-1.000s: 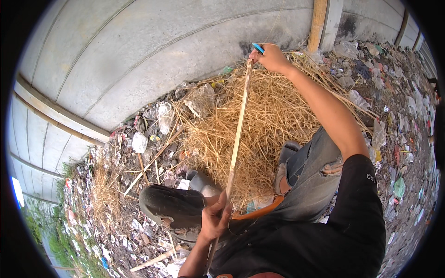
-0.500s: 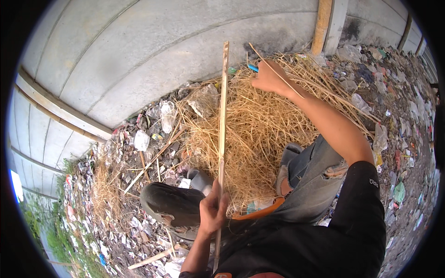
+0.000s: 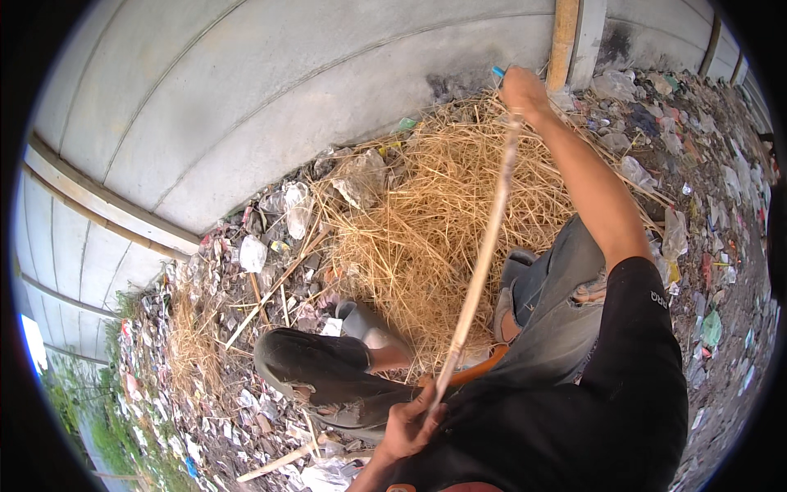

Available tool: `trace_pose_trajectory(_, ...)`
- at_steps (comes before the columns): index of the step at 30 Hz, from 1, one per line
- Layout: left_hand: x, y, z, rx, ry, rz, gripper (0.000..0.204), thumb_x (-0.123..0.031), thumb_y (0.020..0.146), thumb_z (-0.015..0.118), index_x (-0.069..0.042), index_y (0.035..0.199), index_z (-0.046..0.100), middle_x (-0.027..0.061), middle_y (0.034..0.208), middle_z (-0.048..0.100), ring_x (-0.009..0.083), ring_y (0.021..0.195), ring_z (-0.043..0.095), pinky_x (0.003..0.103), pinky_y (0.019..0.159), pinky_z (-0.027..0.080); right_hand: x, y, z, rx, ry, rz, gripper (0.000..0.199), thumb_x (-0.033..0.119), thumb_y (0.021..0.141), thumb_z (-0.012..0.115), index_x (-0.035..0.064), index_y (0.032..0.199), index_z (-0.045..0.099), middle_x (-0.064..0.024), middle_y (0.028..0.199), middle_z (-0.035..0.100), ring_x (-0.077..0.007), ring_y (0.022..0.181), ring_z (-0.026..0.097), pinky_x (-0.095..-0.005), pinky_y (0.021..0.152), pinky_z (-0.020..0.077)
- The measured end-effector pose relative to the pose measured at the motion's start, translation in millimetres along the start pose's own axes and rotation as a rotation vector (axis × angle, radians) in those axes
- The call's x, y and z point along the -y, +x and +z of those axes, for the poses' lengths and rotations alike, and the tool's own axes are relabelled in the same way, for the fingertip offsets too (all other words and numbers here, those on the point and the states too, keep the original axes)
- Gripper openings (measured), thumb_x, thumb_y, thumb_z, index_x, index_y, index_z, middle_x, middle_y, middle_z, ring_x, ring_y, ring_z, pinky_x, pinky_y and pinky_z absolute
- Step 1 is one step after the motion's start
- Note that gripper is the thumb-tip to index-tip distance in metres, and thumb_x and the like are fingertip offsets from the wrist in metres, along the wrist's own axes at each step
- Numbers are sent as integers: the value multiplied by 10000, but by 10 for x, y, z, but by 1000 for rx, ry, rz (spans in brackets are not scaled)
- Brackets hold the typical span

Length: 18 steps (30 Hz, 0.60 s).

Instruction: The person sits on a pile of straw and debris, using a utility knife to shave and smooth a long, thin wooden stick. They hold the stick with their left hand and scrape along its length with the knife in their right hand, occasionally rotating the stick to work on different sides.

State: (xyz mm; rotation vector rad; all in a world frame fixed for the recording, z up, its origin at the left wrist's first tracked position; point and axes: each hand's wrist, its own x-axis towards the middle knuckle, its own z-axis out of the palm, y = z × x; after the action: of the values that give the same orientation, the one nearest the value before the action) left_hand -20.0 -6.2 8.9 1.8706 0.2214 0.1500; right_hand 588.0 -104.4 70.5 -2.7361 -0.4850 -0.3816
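Observation:
My left hand [image 3: 410,428] is closed around the lower part of a long, pale bamboo strip [image 3: 480,271], close to my body. The strip slants up and to the right, its far end meeting my right hand [image 3: 525,92]. That hand is a fist at the far end of my stretched arm, gripping a tool with a blue handle [image 3: 498,72]; only the blue tip shows, so its kind stays hidden. Beneath the strip lies a heap of straw-coloured shavings [image 3: 434,205], between my bent legs.
A grey concrete panel wall [image 3: 328,49] runs behind the heap, with a bamboo post [image 3: 562,45] against it. Litter and plastic scraps [image 3: 252,254] cover the ground on both sides. Another bamboo piece [image 3: 279,463] lies at lower left.
My right hand has moved up and to the right. The bamboo strip has tilted rightward, and my left hand has shifted down and right with it. The thin sliver across my right forearm no longer shows.

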Motion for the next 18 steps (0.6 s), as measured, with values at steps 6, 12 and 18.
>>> trace_pose_trajectory(6, 147, 374, -218, -404, -393, -103, 502, -103, 1057, 584, 43, 1518, 448, -73, 853, 570, -28, 612, 378, 179, 514, 283, 48, -145, -262, 277, 6, -13, 282, 221, 889, 708, -55, 935, 741, -253, 891, 727, -362, 768, 718, -459, 718, 576)
trace_pose_trajectory(12, -3, 892, -229, -416, -429, -59, 529, -106, 1063, 568, 30, 1547, 404, -84, 700, 495, -3, 532, 374, 190, 475, 289, 751, -1160, -374, 1021, -432, -413, 340, 290, 775, 803, -22, 904, 765, -148, 887, 742, -243, 730, 689, -446, 647, 533)
trace_pose_trajectory(18, -121, 1018, -276, -301, -434, -126, 506, -157, 1076, 537, 32, 1524, 397, -25, 728, 558, 43, 492, 461, 190, 460, 363, 1044, -1288, -500, 885, -408, -507, 214, 199, 812, 666, 0, 816, 745, -165, 821, 706, -269, 691, 658, -411, 638, 537)
